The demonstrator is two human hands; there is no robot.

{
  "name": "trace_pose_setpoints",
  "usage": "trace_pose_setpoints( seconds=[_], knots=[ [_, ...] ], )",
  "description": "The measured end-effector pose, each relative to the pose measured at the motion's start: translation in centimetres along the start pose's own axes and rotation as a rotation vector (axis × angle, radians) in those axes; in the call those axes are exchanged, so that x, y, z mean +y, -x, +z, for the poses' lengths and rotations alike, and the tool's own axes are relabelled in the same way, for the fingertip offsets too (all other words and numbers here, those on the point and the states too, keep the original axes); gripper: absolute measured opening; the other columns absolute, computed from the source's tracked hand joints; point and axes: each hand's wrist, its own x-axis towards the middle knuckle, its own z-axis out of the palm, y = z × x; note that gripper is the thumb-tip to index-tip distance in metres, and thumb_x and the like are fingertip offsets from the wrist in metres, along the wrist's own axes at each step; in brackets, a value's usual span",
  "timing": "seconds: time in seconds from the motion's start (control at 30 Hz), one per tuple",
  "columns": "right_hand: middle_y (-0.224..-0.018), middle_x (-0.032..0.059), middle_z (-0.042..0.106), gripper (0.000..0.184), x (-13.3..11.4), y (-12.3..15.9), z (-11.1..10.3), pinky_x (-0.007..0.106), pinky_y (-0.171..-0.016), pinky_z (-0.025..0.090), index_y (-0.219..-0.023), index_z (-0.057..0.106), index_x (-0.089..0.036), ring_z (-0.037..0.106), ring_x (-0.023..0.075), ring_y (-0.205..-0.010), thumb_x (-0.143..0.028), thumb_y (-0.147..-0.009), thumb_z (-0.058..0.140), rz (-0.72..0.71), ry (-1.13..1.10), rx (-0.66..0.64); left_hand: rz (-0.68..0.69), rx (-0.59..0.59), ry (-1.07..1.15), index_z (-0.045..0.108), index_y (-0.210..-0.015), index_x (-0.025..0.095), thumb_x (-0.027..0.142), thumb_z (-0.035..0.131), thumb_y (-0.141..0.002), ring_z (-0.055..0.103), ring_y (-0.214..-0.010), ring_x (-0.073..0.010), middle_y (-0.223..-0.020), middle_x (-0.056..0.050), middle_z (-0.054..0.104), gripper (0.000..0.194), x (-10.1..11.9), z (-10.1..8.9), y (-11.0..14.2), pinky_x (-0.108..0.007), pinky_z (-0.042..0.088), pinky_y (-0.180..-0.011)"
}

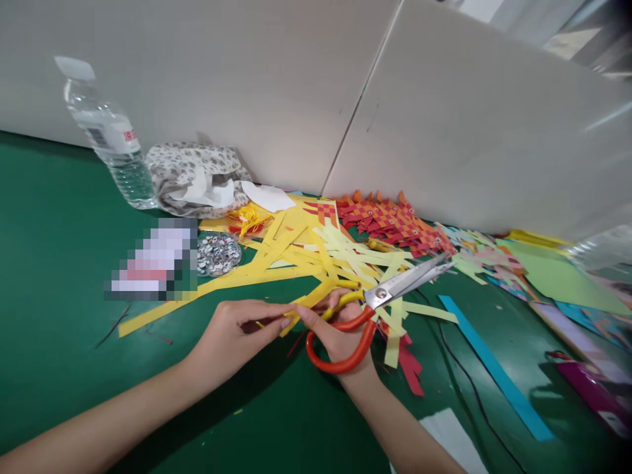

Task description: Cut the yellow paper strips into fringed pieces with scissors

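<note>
My left hand (234, 336) pinches the lower end of a folded or woven yellow paper strip (311, 299) between thumb and fingertips. On the same strip, the thumb and fingers of my right hand (340, 332) are closed. My right hand also carries a pair of scissors (382, 294) with red and yellow handles; the blades point up and to the right, nearly together. Some right fingers are hidden behind the handles. Just beyond both hands lies a pile of yellow and pale paper strips (291, 253) on the green table (162, 375).
Behind the pile are red-and-orange woven paper fish (380, 217). To the left stand a water bottle (108, 131), a patterned cloth pouch (197, 171), a phone (153, 260) and googly eyes (218, 255). A blue strip (496, 368) and black cord (469, 378) lie right; a grey partition (247, 85) rises behind.
</note>
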Motion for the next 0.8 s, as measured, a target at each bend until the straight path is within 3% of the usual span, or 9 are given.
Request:
trace_pose_setpoints(
  seconds=[0.43,0.8],
  knots=[
    [-0.066,-0.0036,0.068,0.045,0.07,-0.04,-0.27,0.033,-0.065,0.057,-0.072,0.034,-0.026,0.070,0.0201,-0.067,-0.028,-0.062,0.078,0.001,-0.039,-0.041,0.002,-0.016,-0.048,0.073,-0.101,0.025,0.028,0.062,-0.080,0.069,-0.074,-0.0188,-0.095,-0.003,0.076,0.024,0.07,-0.04,-0.05,-0.023,0.053,-0.057],
    [-0.061,-0.0029,0.066,0.050,-0.87,0.01,0.22,0.036,-0.064,0.057,-0.068,0.033,-0.026,0.069,0.0216,-0.064,-0.037,-0.057,0.081,0.033,-0.006,0.017,-0.022,-0.035,-0.064,0.072,-0.103,0.025,0.031,0.062,-0.080,0.064,-0.066,-0.0171,-0.085,-0.003,0.076,0.026,0.38,-0.10,0.20,-0.022,0.049,-0.054]
  ],
)
